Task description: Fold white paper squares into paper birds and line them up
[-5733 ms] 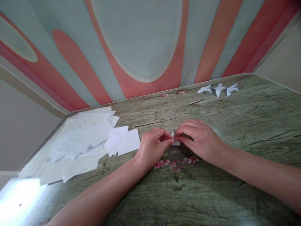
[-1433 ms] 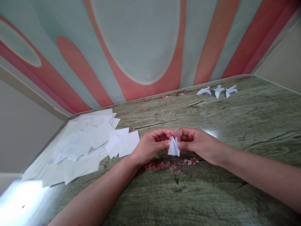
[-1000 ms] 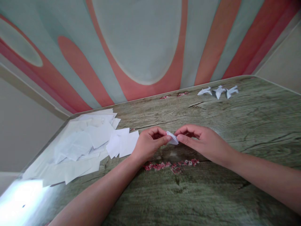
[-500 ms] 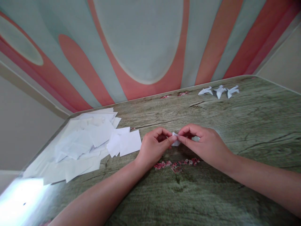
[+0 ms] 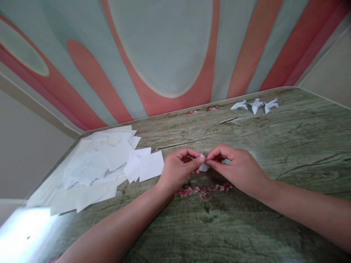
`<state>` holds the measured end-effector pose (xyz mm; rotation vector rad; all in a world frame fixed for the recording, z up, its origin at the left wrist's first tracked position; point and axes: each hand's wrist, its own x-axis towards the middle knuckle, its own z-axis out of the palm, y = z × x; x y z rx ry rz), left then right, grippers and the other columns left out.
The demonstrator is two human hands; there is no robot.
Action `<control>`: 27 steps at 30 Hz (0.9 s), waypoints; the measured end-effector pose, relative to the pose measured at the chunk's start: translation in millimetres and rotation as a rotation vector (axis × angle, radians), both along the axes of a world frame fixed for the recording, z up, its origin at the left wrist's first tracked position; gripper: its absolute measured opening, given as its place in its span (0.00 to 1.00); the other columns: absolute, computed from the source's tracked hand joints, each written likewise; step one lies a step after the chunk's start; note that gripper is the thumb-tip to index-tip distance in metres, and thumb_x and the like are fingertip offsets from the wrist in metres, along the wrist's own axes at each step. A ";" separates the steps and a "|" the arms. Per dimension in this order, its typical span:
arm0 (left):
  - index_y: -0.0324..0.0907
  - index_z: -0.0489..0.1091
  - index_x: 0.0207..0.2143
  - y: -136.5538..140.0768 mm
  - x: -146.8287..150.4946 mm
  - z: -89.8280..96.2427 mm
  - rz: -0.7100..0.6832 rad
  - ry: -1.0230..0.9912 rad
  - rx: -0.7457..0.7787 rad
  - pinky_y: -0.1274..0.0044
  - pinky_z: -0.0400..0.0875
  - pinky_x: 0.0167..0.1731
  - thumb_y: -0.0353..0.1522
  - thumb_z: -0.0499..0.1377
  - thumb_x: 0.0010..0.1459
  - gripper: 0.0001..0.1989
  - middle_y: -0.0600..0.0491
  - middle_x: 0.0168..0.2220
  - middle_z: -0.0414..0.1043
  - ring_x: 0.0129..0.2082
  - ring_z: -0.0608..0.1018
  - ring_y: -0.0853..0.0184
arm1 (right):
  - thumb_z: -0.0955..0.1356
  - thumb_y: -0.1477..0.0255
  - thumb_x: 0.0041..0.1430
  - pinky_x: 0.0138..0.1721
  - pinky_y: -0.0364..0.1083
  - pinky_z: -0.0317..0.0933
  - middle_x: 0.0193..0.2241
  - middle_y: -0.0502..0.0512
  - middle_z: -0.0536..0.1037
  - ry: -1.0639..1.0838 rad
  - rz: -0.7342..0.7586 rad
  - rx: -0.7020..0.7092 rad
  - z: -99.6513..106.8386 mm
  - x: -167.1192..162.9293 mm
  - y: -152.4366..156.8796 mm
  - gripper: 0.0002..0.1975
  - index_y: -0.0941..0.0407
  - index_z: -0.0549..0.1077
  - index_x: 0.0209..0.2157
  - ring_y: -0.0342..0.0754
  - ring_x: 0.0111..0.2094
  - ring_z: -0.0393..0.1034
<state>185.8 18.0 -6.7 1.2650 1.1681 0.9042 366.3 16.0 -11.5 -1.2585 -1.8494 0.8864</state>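
Observation:
Between my two hands is a small folded piece of white paper [image 5: 203, 167], held just above or on the table; which one I cannot tell. My left hand [image 5: 181, 165] pinches its left side between thumb and fingers. From the right, my right hand [image 5: 235, 161] pinches the paper's upper edge with thumb and forefinger. The fingertips of both hands nearly meet and hide part of the folds. Left of my left hand, a few square white sheets [image 5: 151, 166] lie overlapping, close to the wrist.
A large spread of loose white papers [image 5: 90, 164] covers the table's left side. Three folded paper birds [image 5: 256, 106] stand in a row at the back right. The wood-grain table [image 5: 309, 146] meets a red and grey patterned wall [image 5: 164, 47] behind. Bright light [image 5: 24, 233] glares at lower left.
Both hands have shifted very slightly left, and a bit more of the folded paper's lower part shows beneath the fingers. The sheets and birds stay put.

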 end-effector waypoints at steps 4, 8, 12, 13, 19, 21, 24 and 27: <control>0.38 0.71 0.28 -1.3 0.9 -0.5 0.018 0.050 0.046 0.80 0.64 0.24 0.37 0.65 0.52 0.11 0.55 0.23 0.71 0.21 0.71 0.73 | 0.69 0.69 0.56 0.29 0.43 0.59 0.26 0.48 0.79 -0.006 -0.011 -0.029 2.4 -0.9 -0.5 0.03 0.53 0.74 0.29 0.45 0.28 0.71; 0.38 0.72 0.31 -3.9 1.7 -2.2 0.054 0.172 0.140 0.80 0.65 0.23 0.38 0.63 0.53 0.11 0.53 0.25 0.72 0.22 0.71 0.72 | 0.68 0.67 0.57 0.30 0.43 0.60 0.26 0.49 0.78 0.012 0.014 -0.082 2.9 -1.1 0.3 0.06 0.53 0.74 0.29 0.45 0.28 0.70; 0.39 0.73 0.32 -5.1 0.6 -2.7 0.078 0.274 0.218 0.80 0.65 0.23 0.39 0.61 0.56 0.11 0.54 0.25 0.72 0.22 0.71 0.71 | 0.68 0.65 0.57 0.29 0.43 0.60 0.26 0.48 0.78 0.012 0.024 -0.108 1.1 -0.3 1.4 0.07 0.53 0.74 0.29 0.45 0.27 0.70; 0.39 0.73 0.32 -4.9 0.3 -2.6 0.084 0.282 0.230 0.80 0.65 0.23 0.39 0.61 0.56 0.11 0.54 0.25 0.72 0.23 0.71 0.71 | 0.68 0.65 0.57 0.29 0.43 0.60 0.26 0.48 0.78 0.009 0.025 -0.108 0.9 0.1 1.6 0.07 0.53 0.74 0.29 0.45 0.27 0.70; 0.40 0.71 0.35 -2.1 0.4 -0.8 0.093 0.346 0.326 0.79 0.66 0.28 0.38 0.60 0.57 0.10 0.53 0.30 0.73 0.27 0.72 0.71 | 0.67 0.63 0.58 0.27 0.43 0.59 0.25 0.49 0.78 0.001 0.026 -0.096 3.2 1.8 3.5 0.10 0.53 0.74 0.27 0.45 0.25 0.69; 0.40 0.69 0.37 -1.5 -0.3 0.1 0.111 0.417 0.407 0.79 0.66 0.30 0.37 0.62 0.55 0.11 0.52 0.34 0.73 0.30 0.72 0.70 | 0.68 0.63 0.57 0.27 0.43 0.59 0.25 0.49 0.77 -0.003 -0.010 -0.113 3.9 1.7 4.3 0.10 0.53 0.72 0.27 0.45 0.25 0.69; 0.41 0.70 0.34 -0.9 -2.8 0.9 0.051 0.514 0.459 0.78 0.65 0.31 0.36 0.63 0.55 0.09 0.53 0.33 0.73 0.31 0.72 0.69 | 0.68 0.64 0.56 0.28 0.44 0.59 0.25 0.50 0.77 -0.001 -0.039 -0.133 4.4 2.0 4.9 0.09 0.54 0.71 0.26 0.45 0.26 0.68; 0.41 0.72 0.31 1.1 -5.7 0.5 -0.001 0.501 0.396 0.79 0.64 0.30 0.35 0.61 0.56 0.06 0.54 0.30 0.73 0.29 0.72 0.70 | 0.67 0.63 0.58 0.31 0.45 0.61 0.27 0.51 0.77 0.031 0.018 -0.117 5.2 4.2 5.6 0.09 0.53 0.72 0.28 0.47 0.30 0.70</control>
